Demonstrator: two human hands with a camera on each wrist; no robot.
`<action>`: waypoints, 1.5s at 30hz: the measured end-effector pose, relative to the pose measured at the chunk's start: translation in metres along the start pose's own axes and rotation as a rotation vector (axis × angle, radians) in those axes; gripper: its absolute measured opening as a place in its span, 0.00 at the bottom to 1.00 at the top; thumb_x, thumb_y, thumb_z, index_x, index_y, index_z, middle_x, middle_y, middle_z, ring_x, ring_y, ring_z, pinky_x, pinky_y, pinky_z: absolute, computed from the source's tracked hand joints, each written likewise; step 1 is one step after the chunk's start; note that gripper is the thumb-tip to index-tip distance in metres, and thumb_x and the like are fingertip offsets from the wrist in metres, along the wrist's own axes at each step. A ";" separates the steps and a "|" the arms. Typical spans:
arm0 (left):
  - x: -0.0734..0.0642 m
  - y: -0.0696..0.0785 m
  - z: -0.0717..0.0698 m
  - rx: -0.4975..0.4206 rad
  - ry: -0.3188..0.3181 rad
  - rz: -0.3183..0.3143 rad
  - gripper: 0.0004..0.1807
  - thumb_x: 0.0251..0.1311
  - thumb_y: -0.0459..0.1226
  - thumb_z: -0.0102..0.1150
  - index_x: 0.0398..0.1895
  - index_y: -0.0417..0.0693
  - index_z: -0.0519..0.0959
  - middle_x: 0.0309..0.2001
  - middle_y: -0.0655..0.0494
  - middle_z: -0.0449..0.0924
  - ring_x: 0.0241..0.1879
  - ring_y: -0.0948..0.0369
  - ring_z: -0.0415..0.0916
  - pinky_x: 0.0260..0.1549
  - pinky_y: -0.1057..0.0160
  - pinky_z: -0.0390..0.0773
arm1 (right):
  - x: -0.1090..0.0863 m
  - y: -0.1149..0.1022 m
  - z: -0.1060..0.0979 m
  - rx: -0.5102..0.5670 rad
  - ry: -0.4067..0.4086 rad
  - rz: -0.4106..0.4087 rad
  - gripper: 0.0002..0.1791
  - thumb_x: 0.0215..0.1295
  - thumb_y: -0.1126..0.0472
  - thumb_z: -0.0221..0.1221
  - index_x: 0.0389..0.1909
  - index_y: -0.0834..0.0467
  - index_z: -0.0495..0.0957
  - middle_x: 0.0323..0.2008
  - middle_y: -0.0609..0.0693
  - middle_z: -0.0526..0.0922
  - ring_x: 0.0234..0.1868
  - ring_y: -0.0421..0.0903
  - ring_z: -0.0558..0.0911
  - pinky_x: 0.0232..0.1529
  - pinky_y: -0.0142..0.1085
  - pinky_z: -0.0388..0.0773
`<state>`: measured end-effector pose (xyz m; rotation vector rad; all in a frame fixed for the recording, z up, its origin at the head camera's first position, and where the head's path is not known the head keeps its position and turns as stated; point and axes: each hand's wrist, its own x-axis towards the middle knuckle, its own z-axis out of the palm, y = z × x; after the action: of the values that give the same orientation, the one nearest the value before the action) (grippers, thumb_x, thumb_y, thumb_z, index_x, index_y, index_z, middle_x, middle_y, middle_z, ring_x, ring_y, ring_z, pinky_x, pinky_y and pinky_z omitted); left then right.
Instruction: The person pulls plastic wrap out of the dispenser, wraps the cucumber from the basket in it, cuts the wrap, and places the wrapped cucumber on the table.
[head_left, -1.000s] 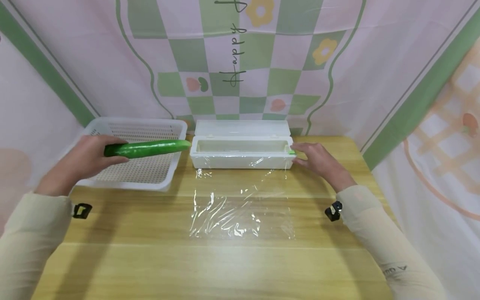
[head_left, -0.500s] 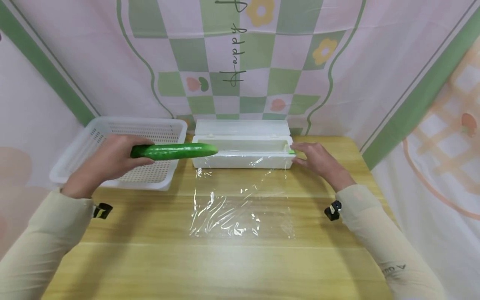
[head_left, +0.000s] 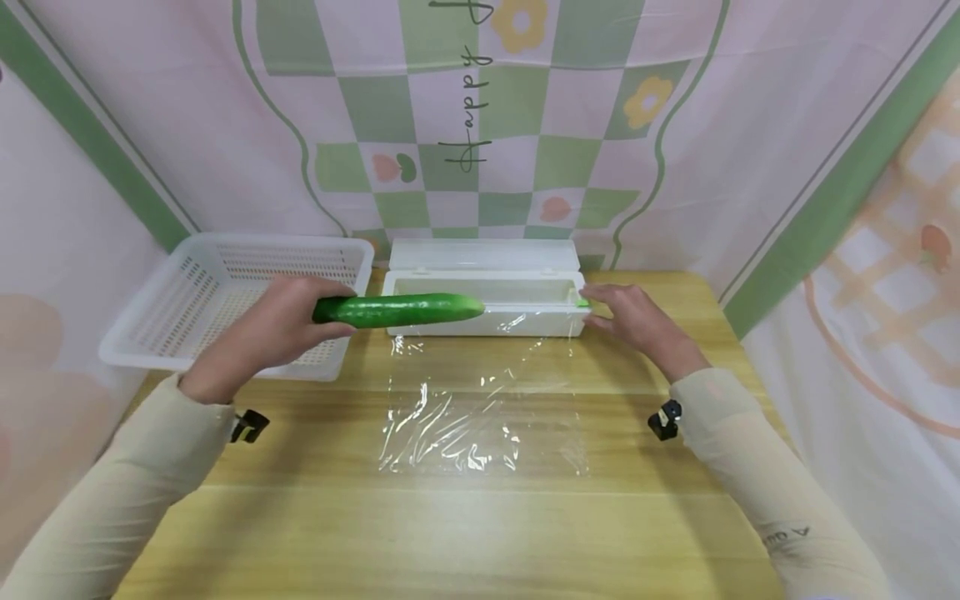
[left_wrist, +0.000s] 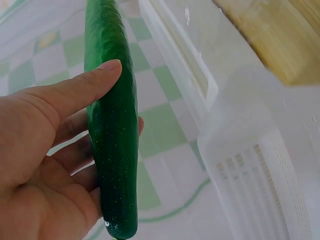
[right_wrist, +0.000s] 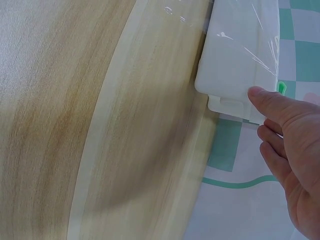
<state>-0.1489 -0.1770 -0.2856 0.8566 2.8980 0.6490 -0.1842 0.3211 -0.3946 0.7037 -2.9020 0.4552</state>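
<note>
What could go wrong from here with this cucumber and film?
The left hand grips the cucumber toward one end, so its free end might dip or knock the box. The film lies wrinkled on the table and could bunch or cling unevenly. The right hand is at only one end of the box, so a tug could swing it.

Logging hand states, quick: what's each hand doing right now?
Left hand: closed, holding the cucumber.
Right hand: closed at the right end of the white box, holding it there.
</note>
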 end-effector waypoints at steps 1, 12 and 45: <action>0.001 0.002 0.002 -0.005 -0.002 0.000 0.19 0.61 0.35 0.75 0.54 0.37 0.85 0.44 0.45 0.90 0.35 0.57 0.80 0.37 0.56 0.83 | 0.000 0.000 0.000 0.000 0.002 -0.002 0.28 0.65 0.67 0.71 0.64 0.71 0.78 0.62 0.70 0.81 0.62 0.69 0.83 0.66 0.58 0.79; 0.009 0.024 0.027 -0.084 -0.003 0.018 0.20 0.60 0.34 0.76 0.53 0.35 0.85 0.45 0.44 0.90 0.37 0.56 0.83 0.39 0.56 0.85 | 0.001 -0.002 -0.001 0.007 -0.012 0.005 0.28 0.66 0.68 0.70 0.65 0.71 0.77 0.63 0.70 0.80 0.63 0.69 0.82 0.67 0.58 0.78; 0.011 0.057 0.122 -0.270 -0.049 0.067 0.18 0.56 0.32 0.78 0.50 0.37 0.86 0.43 0.48 0.90 0.39 0.59 0.84 0.43 0.60 0.86 | -0.001 -0.009 -0.003 0.019 -0.026 0.045 0.27 0.67 0.67 0.69 0.66 0.69 0.77 0.64 0.70 0.79 0.65 0.69 0.81 0.68 0.59 0.77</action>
<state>-0.1095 -0.0812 -0.3731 0.9203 2.6644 0.9823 -0.1793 0.3147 -0.3898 0.6538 -2.9469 0.4828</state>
